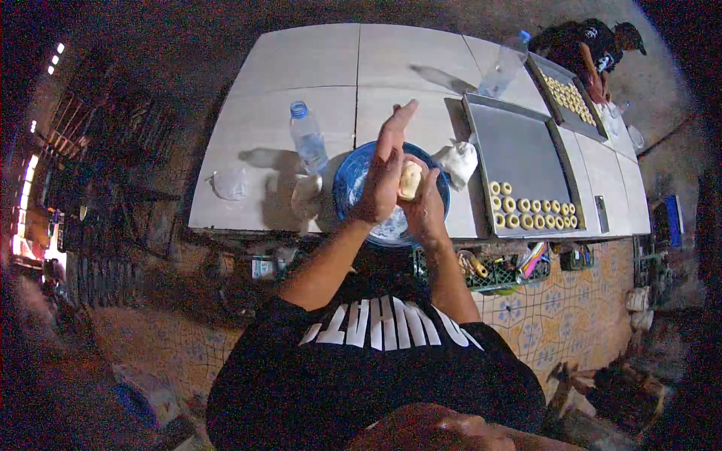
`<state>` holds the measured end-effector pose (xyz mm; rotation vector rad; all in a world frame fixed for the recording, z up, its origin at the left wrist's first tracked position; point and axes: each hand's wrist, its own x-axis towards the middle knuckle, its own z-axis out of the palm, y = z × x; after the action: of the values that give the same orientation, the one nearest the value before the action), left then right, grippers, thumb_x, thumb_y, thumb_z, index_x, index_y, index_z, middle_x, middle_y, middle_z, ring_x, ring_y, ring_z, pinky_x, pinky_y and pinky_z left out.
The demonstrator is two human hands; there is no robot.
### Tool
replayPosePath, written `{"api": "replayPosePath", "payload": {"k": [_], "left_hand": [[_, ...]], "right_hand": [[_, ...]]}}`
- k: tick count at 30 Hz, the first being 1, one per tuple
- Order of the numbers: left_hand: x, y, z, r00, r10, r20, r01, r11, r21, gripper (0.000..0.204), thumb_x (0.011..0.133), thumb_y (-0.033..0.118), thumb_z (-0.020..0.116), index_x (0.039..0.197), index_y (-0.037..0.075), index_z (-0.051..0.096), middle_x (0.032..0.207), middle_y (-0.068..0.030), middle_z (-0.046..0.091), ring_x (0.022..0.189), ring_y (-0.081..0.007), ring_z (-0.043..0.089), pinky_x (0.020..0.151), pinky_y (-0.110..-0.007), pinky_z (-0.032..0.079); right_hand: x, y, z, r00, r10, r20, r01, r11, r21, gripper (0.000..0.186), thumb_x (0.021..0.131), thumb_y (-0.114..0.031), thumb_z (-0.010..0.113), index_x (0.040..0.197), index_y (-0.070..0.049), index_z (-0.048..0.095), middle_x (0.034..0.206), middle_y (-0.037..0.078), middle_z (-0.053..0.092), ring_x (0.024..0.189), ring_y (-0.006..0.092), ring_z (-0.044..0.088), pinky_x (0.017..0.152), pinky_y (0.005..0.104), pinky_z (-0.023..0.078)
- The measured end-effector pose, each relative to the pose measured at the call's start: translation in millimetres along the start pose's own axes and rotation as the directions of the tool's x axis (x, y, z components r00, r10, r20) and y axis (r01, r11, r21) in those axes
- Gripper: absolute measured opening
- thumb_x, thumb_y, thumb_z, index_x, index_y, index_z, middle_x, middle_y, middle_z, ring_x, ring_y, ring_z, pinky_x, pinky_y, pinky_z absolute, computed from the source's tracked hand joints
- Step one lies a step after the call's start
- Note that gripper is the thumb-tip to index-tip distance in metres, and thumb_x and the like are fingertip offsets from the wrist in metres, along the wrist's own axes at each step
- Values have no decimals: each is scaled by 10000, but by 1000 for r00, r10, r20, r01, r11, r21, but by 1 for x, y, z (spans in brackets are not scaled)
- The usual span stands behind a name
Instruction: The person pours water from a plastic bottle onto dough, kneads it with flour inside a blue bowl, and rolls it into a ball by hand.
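A pale lump of dough [410, 180] is pressed between my two palms above a blue bowl [347, 184]. My left hand [383, 169] stands upright with fingers stretched toward the table's far side, flat against the dough. My right hand [426, 204] cups the dough from the right and below. The bowl sits at the near edge of the white tiled table [301, 68].
A metal tray [519, 150] with several dough rings [526, 213] lies right of the bowl. A plastic bottle [308, 139], a crumpled white bag [460, 161] and a clear bag [228, 183] sit on the table. Another person [590, 49] works at a second tray [565, 94] far right.
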<state>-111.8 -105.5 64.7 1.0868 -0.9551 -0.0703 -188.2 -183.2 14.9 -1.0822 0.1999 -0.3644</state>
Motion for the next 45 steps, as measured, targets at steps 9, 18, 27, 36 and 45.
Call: {"api": "replayPosePath", "payload": {"k": [9,18,27,36,45], "left_hand": [[-14,5,-27,952,-101,290,-66,855,515,680,896,340,691,1472,74,447,1574,-148,386,1519,-345,227,1218,-491,152],[-25,-3,-6,978,-70,198,-59,814,577,636,893,336,708,1442,94,498,1487,-109,515,1475,-348,336,1166,-506,235],[-20,-11,-7,993,-67,102,14,894,449,283,976,64,544,1221,40,684,1309,-140,659,1360,-329,509,1118,-440,401],[-19,-21,-28,903,-302,305,245,946,211,457,979,52,538,1435,73,528,1492,-185,496,1468,-300,352,1183,-384,304],[-22,-11,-22,954,-199,223,98,914,394,447,901,86,691,1339,61,604,1385,-150,601,1382,-335,477,1138,-439,381]], "right_hand": [[18,-17,-15,926,330,-182,-256,905,339,520,1052,-548,371,1033,-98,631,848,24,654,685,151,621,589,291,506],[16,1,-31,962,274,-19,-246,890,385,644,1048,-596,291,1426,-97,442,1322,137,581,1165,286,611,995,440,502],[9,-20,-20,987,131,-97,-106,966,235,471,1061,-447,440,1306,-53,520,1062,85,644,924,191,643,785,331,538],[10,-17,-45,989,137,-48,-133,987,87,412,1018,-388,566,1252,-48,578,1075,35,651,958,136,610,823,286,484],[-2,-21,-36,987,96,130,-96,995,-3,406,1056,-420,484,1253,-72,561,1086,51,637,924,139,620,738,284,510]]}}
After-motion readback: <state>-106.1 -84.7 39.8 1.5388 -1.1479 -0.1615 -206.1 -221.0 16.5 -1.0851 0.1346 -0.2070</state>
